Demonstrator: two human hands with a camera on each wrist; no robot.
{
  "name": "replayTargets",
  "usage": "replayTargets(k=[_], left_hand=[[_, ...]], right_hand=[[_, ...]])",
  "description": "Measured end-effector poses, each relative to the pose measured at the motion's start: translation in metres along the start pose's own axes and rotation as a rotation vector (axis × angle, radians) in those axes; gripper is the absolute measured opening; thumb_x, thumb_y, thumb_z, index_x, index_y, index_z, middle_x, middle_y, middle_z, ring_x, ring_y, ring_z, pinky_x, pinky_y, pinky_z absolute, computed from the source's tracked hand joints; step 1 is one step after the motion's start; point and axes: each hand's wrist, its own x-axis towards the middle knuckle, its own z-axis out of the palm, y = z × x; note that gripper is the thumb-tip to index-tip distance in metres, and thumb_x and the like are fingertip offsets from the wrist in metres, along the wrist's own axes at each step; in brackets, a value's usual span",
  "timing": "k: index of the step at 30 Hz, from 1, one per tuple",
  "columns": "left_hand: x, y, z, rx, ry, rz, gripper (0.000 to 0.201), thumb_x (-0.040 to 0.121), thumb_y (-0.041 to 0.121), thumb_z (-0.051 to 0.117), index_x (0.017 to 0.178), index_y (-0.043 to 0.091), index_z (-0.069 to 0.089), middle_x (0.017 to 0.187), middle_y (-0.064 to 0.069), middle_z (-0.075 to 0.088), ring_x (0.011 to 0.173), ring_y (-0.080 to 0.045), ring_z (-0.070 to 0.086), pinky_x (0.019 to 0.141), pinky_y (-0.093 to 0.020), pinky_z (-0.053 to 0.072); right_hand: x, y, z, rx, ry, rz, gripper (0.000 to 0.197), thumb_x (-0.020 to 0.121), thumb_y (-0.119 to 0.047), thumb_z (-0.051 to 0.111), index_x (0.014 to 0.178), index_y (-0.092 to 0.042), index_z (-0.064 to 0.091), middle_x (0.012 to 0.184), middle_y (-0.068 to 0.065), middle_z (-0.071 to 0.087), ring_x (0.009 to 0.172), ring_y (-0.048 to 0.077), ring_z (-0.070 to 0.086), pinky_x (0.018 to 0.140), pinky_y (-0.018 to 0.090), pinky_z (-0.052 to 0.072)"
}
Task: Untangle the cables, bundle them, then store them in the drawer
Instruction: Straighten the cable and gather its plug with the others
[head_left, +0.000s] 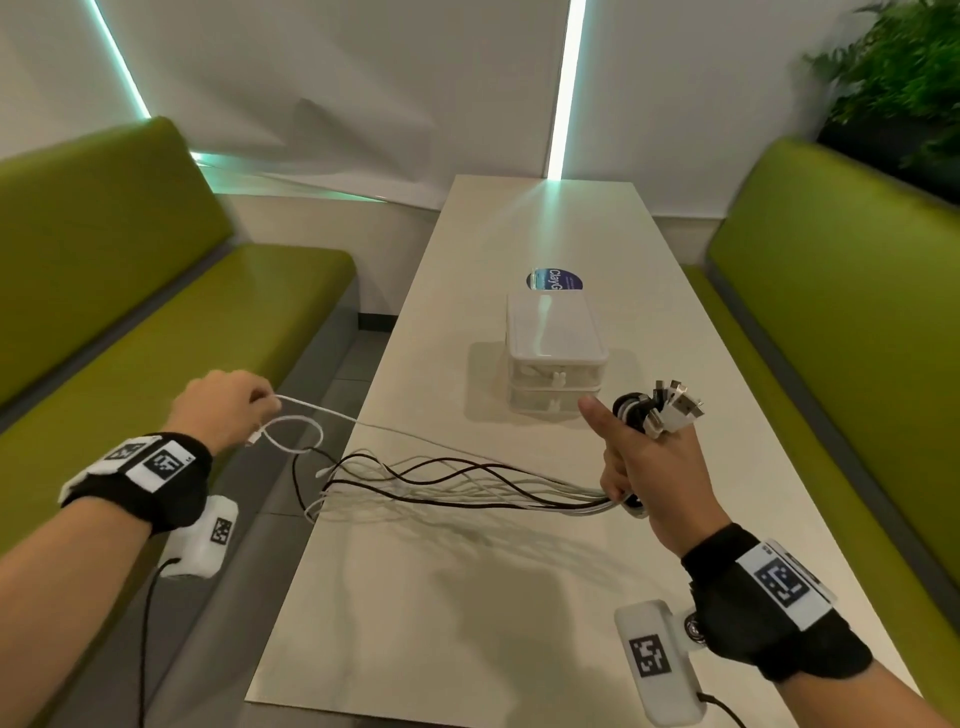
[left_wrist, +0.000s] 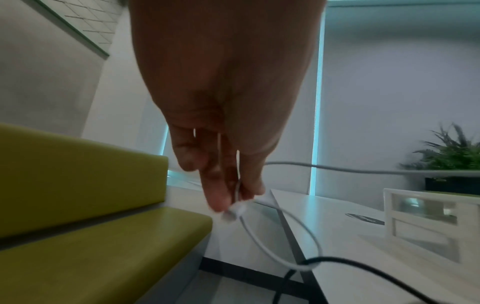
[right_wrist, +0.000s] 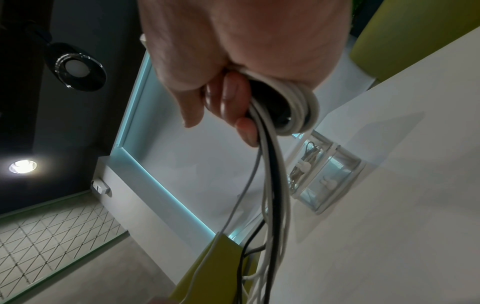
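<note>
Both hands up over the long pale table (head_left: 426, 613). Right hand (head_left: 652, 467) curled tight round a bunch of white and black cables (head_left: 457, 480), plug ends sticking out above my fingers, loose strands trailing left across the tabletop. Left hand (head_left: 221, 408), off the table's edge, pinches one thin white cable (head_left: 291, 434) by its connector. Small clear two-drawer box (head_left: 553, 358) stands beyond, drawers closed.
</note>
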Motion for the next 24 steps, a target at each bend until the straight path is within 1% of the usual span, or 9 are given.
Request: replayTargets(k=[3,6,8,10,12,14,16,20,24], left_hand=[[0.0,-0.011,0.0,-0.019,0.067,-0.052,0.021,0.091,0.029,0.064,0.074,0.019,0.07,0.058,0.001,0.063,0.054,-0.014,0.059,0.052,-0.023,0.042],[0.002,-0.014,0.005,0.017,0.145,-0.082,0.018,0.089,0.03,0.066,0.081,0.016,0.075,0.065,-0.005,0.066,0.062,-0.025,0.062,0.064,-0.032,0.052],[0.003,-0.011,0.005,0.003,0.204,-0.093,0.018,0.089,0.029,0.066,0.084,0.014,0.075,0.072,-0.009,0.07,0.067,-0.03,0.064,0.07,-0.036,0.054],[0.002,-0.007,0.004,-0.116,0.185,-0.134,0.018,0.091,0.029,0.064,0.085,0.015,0.073,0.072,-0.007,0.071,0.064,-0.024,0.065,0.071,-0.034,0.053],[-0.001,-0.004,0.004,-0.326,0.094,-0.232,0.014,0.092,0.03,0.063,0.088,0.019,0.07,0.065,-0.004,0.07,0.057,-0.017,0.065,0.062,-0.026,0.05],[-0.003,-0.005,0.004,-0.43,0.111,-0.31,0.013,0.091,0.032,0.065,0.089,0.021,0.071,0.061,-0.004,0.068,0.058,-0.017,0.065,0.06,-0.025,0.046],[-0.004,-0.007,0.005,-0.416,0.169,-0.343,0.014,0.088,0.035,0.066,0.089,0.022,0.073,0.06,-0.003,0.066,0.067,-0.022,0.064,0.068,-0.027,0.046],[0.001,-0.015,0.015,-0.504,0.132,-0.395,0.015,0.086,0.03,0.066,0.085,0.016,0.074,0.07,-0.001,0.07,0.081,-0.026,0.067,0.081,-0.036,0.054],[0.005,-0.003,0.017,-0.882,0.108,-0.436,0.018,0.09,0.02,0.065,0.1,0.006,0.07,0.093,-0.011,0.067,0.086,-0.026,0.063,0.075,-0.04,0.056]], right_hand=[[-0.002,0.001,0.002,-0.001,-0.007,-0.001,0.053,0.079,-0.034,0.077,0.055,-0.02,0.032,0.049,0.006,0.025,0.039,0.019,0.023,0.046,0.035,0.029],[-0.002,0.001,0.007,-0.016,-0.016,-0.012,0.052,0.081,-0.03,0.076,0.056,-0.019,0.031,0.052,0.004,0.024,0.041,0.02,0.022,0.043,0.029,0.03],[-0.002,0.0,0.006,-0.023,-0.018,-0.021,0.051,0.081,-0.029,0.076,0.058,-0.017,0.032,0.054,0.006,0.024,0.042,0.021,0.023,0.042,0.028,0.031],[-0.001,-0.001,0.003,-0.026,-0.016,-0.021,0.05,0.081,-0.03,0.076,0.06,-0.014,0.033,0.056,0.009,0.023,0.042,0.021,0.023,0.043,0.029,0.031],[-0.001,0.001,0.001,-0.025,-0.012,-0.01,0.049,0.08,-0.031,0.076,0.063,-0.01,0.035,0.058,0.011,0.022,0.043,0.021,0.022,0.043,0.029,0.03],[-0.002,0.003,0.0,-0.027,-0.006,0.009,0.051,0.08,-0.032,0.076,0.06,-0.014,0.033,0.057,0.009,0.021,0.043,0.02,0.021,0.042,0.029,0.029],[-0.004,0.005,0.001,-0.037,-0.003,0.013,0.052,0.081,-0.03,0.075,0.054,-0.02,0.032,0.053,0.005,0.023,0.041,0.019,0.021,0.042,0.028,0.03],[-0.004,0.003,0.003,-0.029,-0.012,0.015,0.052,0.083,-0.027,0.075,0.049,-0.023,0.035,0.05,0.001,0.025,0.04,0.019,0.021,0.042,0.028,0.03],[-0.003,-0.001,0.004,-0.055,-0.031,-0.018,0.052,0.084,-0.026,0.074,0.049,-0.024,0.036,0.049,0.0,0.026,0.039,0.019,0.022,0.041,0.027,0.031]])
